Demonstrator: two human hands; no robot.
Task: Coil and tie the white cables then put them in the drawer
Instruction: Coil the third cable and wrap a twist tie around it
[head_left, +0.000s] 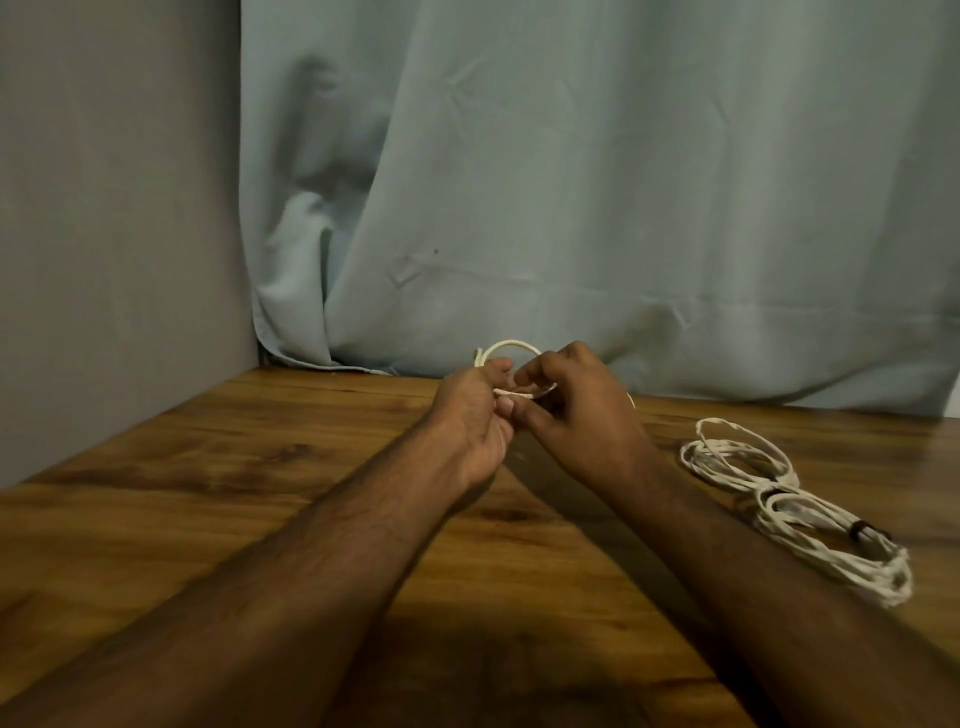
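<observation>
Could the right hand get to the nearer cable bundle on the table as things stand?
Probably yes, once freed: the right hand pinches the cable loop with the left hand. Nothing lies between it and the nearer bundle on the table.

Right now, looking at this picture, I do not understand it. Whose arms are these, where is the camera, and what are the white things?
No machine here: a person works with bare hands. The one picture comes from a camera worn on the head, looking forward and down. The left hand and right hand together hold a thin white cable, bent into a small loop, above the brown wooden table. On the table to the right lie two coiled white cable bundles, one nearer bundle with a dark tie. A pale blue curtain hangs behind. No drawer is visible.
</observation>
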